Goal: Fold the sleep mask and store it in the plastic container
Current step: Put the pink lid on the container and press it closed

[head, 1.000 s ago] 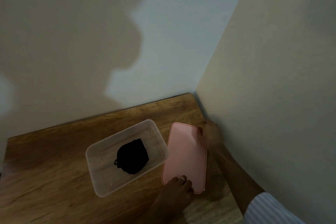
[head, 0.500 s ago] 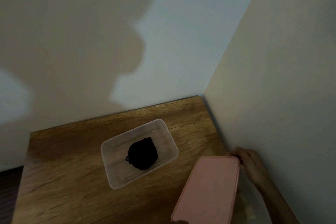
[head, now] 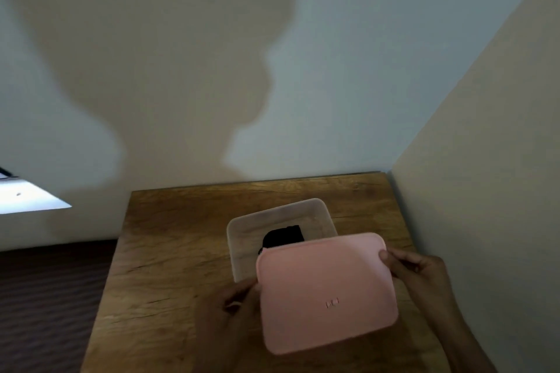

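A clear plastic container (head: 242, 227) stands on the wooden table. Inside it lies the folded black sleep mask (head: 283, 237), partly hidden by the lid. I hold a pink lid (head: 327, 291) in the air over the near half of the container. My left hand (head: 233, 303) grips the lid's left edge. My right hand (head: 415, 269) grips its right edge near the far corner.
The wooden table (head: 169, 254) fits into a room corner, with a wall right behind it and another along its right side. To the left, past the table's edge, there is dark floor (head: 45, 306).
The pink lid has been lifted off the table at the right and swung over the container. Both hands now hold it. The camera has shifted right.
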